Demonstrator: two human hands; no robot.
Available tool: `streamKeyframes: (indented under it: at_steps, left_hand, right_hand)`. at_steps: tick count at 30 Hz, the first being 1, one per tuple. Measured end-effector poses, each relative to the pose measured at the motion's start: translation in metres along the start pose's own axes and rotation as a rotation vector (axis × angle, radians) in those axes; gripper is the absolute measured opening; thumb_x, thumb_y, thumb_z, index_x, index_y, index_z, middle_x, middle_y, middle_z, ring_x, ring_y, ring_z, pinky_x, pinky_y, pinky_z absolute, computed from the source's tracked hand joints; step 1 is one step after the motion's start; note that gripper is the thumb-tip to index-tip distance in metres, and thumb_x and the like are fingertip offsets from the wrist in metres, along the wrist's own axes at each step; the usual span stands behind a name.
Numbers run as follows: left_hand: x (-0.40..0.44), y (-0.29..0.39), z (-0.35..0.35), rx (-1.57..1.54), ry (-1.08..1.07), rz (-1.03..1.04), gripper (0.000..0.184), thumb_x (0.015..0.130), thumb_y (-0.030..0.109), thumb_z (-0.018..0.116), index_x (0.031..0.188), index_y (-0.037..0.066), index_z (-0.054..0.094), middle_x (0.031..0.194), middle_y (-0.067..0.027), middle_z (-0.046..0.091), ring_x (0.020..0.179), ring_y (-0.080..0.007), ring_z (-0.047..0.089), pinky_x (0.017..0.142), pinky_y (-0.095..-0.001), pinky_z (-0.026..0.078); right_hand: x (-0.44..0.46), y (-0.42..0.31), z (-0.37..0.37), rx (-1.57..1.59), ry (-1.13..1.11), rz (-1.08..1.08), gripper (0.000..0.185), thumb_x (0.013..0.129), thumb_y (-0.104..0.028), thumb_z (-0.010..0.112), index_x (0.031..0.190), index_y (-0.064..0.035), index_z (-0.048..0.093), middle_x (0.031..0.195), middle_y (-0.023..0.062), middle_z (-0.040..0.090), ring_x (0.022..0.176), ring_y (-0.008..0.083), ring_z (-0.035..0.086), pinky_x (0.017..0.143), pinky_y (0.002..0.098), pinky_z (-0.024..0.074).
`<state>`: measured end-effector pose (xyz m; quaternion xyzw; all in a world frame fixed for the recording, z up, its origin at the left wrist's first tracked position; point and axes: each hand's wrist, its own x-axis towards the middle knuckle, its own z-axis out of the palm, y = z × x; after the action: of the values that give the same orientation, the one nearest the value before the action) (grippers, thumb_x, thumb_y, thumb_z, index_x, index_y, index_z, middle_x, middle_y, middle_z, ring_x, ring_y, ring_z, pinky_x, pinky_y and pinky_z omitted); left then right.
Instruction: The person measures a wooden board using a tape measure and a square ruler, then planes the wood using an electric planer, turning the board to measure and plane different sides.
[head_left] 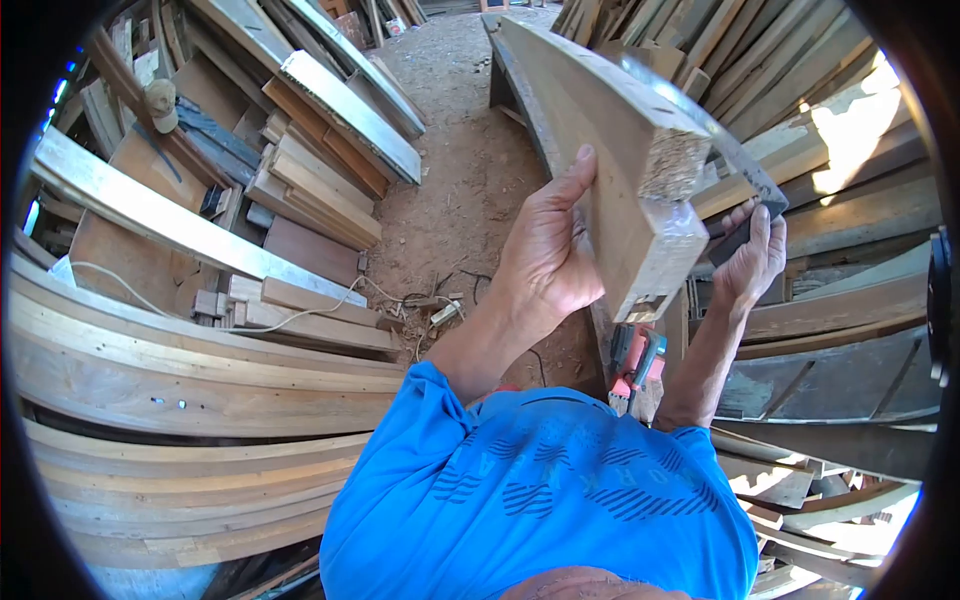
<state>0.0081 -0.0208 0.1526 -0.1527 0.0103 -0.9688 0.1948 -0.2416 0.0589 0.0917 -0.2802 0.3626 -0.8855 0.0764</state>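
My left hand (552,245) is closed on the near end of a thick wooden plank (610,130), thumb on its left face and the fingers hidden behind. The plank stands on edge and runs away from me; its near end has a rough sawn upper part and a stepped lower part with a small slot. My right hand (752,258) is closed around the dark stock of a carpenter's square (738,155). The square's metal blade lies along the plank's upper right side; whether it touches is unclear. Below the plank's end is a red and teal power tool (637,360).
A long dark bench (515,95) is under the plank. Stacked boards (200,370) fill the left side, and more timber (840,220) leans and lies at right. A white cord (300,318) crosses the left boards toward the dirt floor (440,190). A cap (160,105) hangs at upper left.
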Motion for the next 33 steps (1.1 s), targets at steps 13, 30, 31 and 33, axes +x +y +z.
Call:
streamKeyframes:
  at_steps: [13, 30, 31, 33]
  left_hand:
    - [-0.027, 0.009, -0.010, 0.230, 0.194, 0.074, 0.058, 0.087, 0.030, 0.076, 0.128, -0.006, 0.056, 0.112, -0.0179, 0.062, 0.101, -0.0311, 0.058, 0.093, -0.0456, 0.047]
    - [-0.027, 0.021, -0.049, 0.192, 0.224, 0.098, 0.062, 0.090, 0.028, 0.075, 0.136, -0.005, 0.049, 0.112, -0.0168, 0.059, 0.103, -0.0290, 0.057, 0.093, -0.0466, 0.046]
    - [-0.026, 0.023, -0.051, 0.191, 0.228, 0.105, 0.061, 0.091, 0.029, 0.074, 0.135, -0.005, 0.049, 0.111, -0.0176, 0.060, 0.102, -0.0290, 0.057, 0.092, -0.0467, 0.046]
    - [-0.024, 0.025, -0.055, 0.189, 0.234, 0.118, 0.060, 0.092, 0.031, 0.073, 0.135, -0.005, 0.050, 0.110, -0.0192, 0.061, 0.098, -0.0291, 0.058, 0.091, -0.0469, 0.046]
  right_hand:
    - [-0.007, -0.016, 0.139, -0.302, -0.701, -0.002, 0.010, 0.096, -0.002, 0.068, 0.106, 0.0014, 0.068, 0.089, -0.0002, 0.067, 0.079, 0.0062, 0.058, 0.071, 0.0231, 0.0493]
    - [0.015, 0.004, 0.153, -0.522, -0.979, 0.117, 0.011, 0.095, -0.005, 0.069, 0.101, 0.0044, 0.069, 0.086, 0.0043, 0.068, 0.079, 0.0069, 0.058, 0.070, 0.0289, 0.0523]
    - [0.015, 0.004, 0.153, -0.526, -0.988, 0.098, 0.010, 0.094, -0.003, 0.069, 0.100, 0.0040, 0.069, 0.086, 0.0050, 0.068, 0.078, 0.0071, 0.057, 0.069, 0.0295, 0.0517]
    - [0.013, 0.014, 0.151, -0.465, -0.940, 0.082, 0.011, 0.094, -0.005, 0.069, 0.100, 0.0041, 0.069, 0.085, 0.0050, 0.068, 0.077, 0.0078, 0.058, 0.069, 0.0289, 0.0513]
